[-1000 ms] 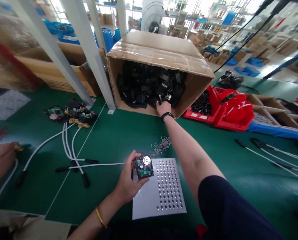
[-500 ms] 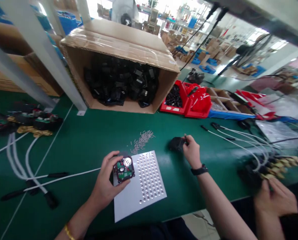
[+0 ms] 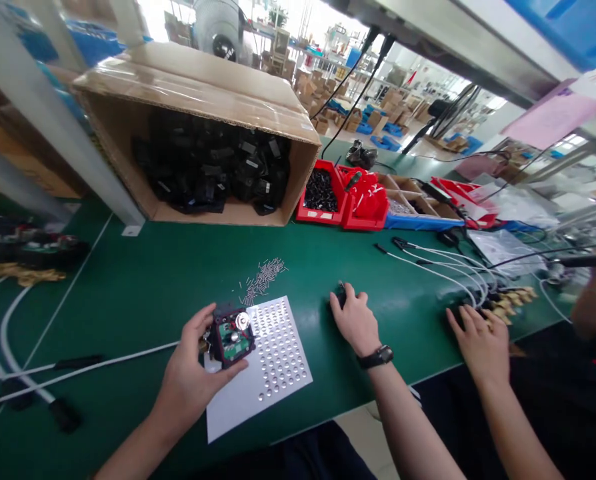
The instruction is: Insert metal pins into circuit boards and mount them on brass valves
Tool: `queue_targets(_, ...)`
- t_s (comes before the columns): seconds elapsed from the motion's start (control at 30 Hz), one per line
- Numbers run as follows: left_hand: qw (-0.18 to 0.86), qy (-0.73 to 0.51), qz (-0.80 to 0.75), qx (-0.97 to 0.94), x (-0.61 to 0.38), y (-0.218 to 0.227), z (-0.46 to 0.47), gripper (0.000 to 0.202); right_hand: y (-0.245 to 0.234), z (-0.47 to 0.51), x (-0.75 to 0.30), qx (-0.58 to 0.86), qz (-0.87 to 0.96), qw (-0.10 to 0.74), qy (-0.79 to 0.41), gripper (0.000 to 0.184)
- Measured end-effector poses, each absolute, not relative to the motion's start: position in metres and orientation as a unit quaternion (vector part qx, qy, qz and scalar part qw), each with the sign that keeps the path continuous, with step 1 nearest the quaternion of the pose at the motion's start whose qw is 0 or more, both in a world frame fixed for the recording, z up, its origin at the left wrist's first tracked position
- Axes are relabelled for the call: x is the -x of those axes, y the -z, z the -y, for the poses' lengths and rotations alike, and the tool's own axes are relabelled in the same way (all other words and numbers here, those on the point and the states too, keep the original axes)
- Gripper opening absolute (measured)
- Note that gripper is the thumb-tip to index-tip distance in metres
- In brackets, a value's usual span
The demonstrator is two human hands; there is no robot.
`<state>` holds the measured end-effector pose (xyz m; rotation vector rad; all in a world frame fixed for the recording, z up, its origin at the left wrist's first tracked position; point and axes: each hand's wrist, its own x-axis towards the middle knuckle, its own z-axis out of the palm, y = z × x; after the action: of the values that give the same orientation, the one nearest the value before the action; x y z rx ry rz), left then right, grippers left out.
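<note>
My left hand (image 3: 193,367) grips a black housing (image 3: 219,353) by its sides, its open face showing a green circuit board (image 3: 231,333) and a round silvery piece. A white cable (image 3: 128,357) runs left from near this hand. Beneath the housing lies a white sheet (image 3: 228,413) with rows of clear round domes (image 3: 283,347). My right hand (image 3: 355,320), wearing a dark watch, is palm-down on the green bench, its fingers curled over a small black part (image 3: 342,293) that is mostly hidden. A pile of thin metal pins (image 3: 264,277) lies beyond the sheet.
A cardboard box (image 3: 298,193) of black housings stands behind, beside red bins (image 3: 321,215) and a divided tray (image 3: 411,222). At right, a co-worker's hand (image 3: 481,343) rests on black units with brass fittings (image 3: 511,303). Boards and cables (image 3: 25,310) lie left.
The view has swung right. My right hand has turned from a sideways pinch to palm-down over the black part. My left hand still holds the housing. The co-worker's hand now lies over the black units.
</note>
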<state>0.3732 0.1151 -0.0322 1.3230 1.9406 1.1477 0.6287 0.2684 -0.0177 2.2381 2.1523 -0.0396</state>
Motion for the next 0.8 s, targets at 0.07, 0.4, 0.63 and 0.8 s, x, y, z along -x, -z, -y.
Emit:
queue_targets(0.07, 0.201, -0.406, -0.706, -0.544, -0.374, 0.022, -0.117, 0.074, 0.017, -0.266, -0.631, -0.719, -0.694, 0.022, 0.008, 0.062)
queue_targets(0.4, 0.129, -0.364, -0.678, -0.625, -0.378, 0.014, -0.123, 0.062, 0.008, -0.258, -0.636, -0.660, -0.748, 0.031, 0.062, 0.040)
queue_targets(0.63, 0.092, -0.333, -0.665, -0.663, -0.389, -0.001, -0.128, 0.064, 0.005, -0.228, -0.578, -0.513, -0.532, -0.229, 0.634, 0.044)
queue_targets(0.8, 0.086, -0.283, -0.686, -0.665, -0.393, -0.006, -0.130, 0.066, 0.008, -0.205, -0.536, -0.389, -0.411, -0.258, 0.783, 0.033)
